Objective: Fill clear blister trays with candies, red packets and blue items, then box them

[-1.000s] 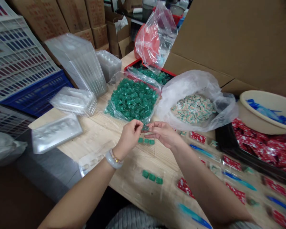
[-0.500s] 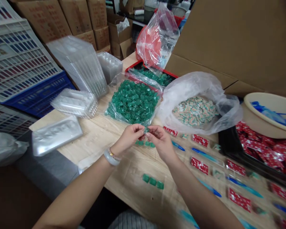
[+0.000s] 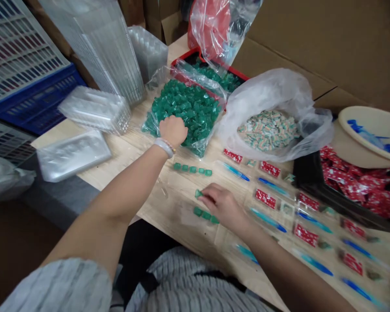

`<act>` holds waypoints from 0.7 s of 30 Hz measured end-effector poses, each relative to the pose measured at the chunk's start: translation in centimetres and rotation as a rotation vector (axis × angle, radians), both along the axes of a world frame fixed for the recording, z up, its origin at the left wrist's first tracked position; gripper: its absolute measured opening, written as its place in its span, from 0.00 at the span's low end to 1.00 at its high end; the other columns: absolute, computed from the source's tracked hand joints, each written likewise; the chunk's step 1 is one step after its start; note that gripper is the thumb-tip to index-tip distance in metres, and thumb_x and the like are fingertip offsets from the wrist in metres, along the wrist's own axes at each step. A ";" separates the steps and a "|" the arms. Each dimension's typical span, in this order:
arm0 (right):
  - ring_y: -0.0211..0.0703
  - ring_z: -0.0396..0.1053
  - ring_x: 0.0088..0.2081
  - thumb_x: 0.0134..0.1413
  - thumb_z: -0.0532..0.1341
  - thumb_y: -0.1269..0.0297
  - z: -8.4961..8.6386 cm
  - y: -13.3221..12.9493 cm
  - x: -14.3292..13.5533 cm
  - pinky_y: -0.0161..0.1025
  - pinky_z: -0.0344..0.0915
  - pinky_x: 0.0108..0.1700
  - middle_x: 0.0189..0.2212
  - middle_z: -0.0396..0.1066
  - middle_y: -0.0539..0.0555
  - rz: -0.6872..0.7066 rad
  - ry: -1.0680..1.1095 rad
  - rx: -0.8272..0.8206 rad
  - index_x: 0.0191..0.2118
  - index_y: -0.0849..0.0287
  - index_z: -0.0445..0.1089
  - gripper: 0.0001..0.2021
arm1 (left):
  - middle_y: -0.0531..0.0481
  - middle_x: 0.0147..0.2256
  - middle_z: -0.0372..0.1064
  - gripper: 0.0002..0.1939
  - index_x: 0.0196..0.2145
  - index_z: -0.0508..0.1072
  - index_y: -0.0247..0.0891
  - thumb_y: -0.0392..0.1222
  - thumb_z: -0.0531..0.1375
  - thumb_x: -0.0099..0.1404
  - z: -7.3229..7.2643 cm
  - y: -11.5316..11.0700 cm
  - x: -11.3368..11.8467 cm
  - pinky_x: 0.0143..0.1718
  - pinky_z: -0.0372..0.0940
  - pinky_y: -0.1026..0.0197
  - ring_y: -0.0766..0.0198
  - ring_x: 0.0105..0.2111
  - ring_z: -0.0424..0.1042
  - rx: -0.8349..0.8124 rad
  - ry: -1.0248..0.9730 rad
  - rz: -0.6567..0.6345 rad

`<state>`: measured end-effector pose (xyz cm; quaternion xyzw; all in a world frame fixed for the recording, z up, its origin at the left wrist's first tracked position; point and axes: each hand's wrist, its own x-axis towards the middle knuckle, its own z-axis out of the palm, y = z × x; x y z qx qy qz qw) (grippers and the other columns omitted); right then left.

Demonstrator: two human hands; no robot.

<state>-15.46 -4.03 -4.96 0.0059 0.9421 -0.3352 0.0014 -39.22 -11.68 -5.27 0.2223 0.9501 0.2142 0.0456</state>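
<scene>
My left hand (image 3: 173,130), wearing a pale bangle, is curled over the near left part of a heap of small green wrapped pieces (image 3: 193,108) on clear plastic. Its fingertips are hidden, so what they grip does not show. Between the thumb and fingers of my right hand (image 3: 219,201) is one green piece (image 3: 198,193), held just over the table. Right below it lies a short row of green pieces (image 3: 206,214), partly behind the hand. Farther back, a longer row of green pieces (image 3: 193,169) lies between the heap and my right hand.
Right of my hands lie red packets (image 3: 265,198) and blue pen-like items (image 3: 268,220). A plastic bag of small striped pieces (image 3: 269,130) and a beige basin (image 3: 354,147) stand behind them. Clear trays (image 3: 73,156) sit left, beside crates (image 3: 48,97). A red-rimmed tray (image 3: 182,57) is behind the heap.
My hands were together around a green piece; they have parted. The left moved onto the heap, the right came nearer with a green piece. The camera tilted down.
</scene>
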 end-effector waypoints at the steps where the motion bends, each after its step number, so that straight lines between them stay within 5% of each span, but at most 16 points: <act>1: 0.37 0.63 0.29 0.55 0.53 0.64 0.0 -0.5 0.8 0.34 0.60 0.31 0.25 0.65 0.54 0.060 -0.074 0.048 0.27 0.62 0.67 0.10 | 0.34 0.40 0.66 0.14 0.35 0.71 0.28 0.41 0.55 0.55 -0.1 0.4 -0.2 0.44 0.56 0.49 0.46 0.45 0.63 -0.057 -0.024 -0.002; 4: 0.39 0.65 0.32 0.55 0.52 0.65 0.2 -2.1 1.6 0.35 0.60 0.34 0.29 0.67 0.56 0.154 -0.228 0.243 0.30 0.63 0.68 0.11 | 0.37 0.38 0.68 0.12 0.35 0.72 0.32 0.38 0.54 0.54 0.0 0.5 -0.2 0.41 0.59 0.52 0.51 0.41 0.66 -0.083 -0.112 -0.024; 8: 0.43 0.66 0.34 0.55 0.52 0.66 0.4 -4.0 0.5 0.38 0.59 0.34 0.31 0.68 0.58 0.250 -0.337 0.512 0.32 0.63 0.69 0.10 | 0.41 0.32 0.70 0.12 0.34 0.71 0.32 0.37 0.50 0.57 0.1 -0.8 0.4 0.38 0.60 0.57 0.57 0.36 0.67 0.090 0.012 -0.056; 13: 0.43 0.66 0.33 0.56 0.52 0.64 0.4 -4.3 0.1 0.38 0.57 0.32 0.31 0.68 0.58 0.328 -0.391 0.639 0.32 0.63 0.69 0.11 | 0.44 0.32 0.70 0.14 0.35 0.71 0.33 0.37 0.47 0.60 -0.7 -2.1 0.8 0.37 0.60 0.61 0.63 0.33 0.67 0.272 0.112 -0.098; 21: 0.43 0.65 0.36 0.56 0.51 0.64 -0.1 -4.6 0.9 0.39 0.57 0.35 0.32 0.67 0.57 0.330 -0.367 0.638 0.33 0.62 0.69 0.11 | 0.38 0.35 0.69 0.14 0.35 0.73 0.30 0.30 0.50 0.54 -0.5 0.0 0.9 0.39 0.60 0.56 0.54 0.38 0.67 -0.013 0.011 -0.153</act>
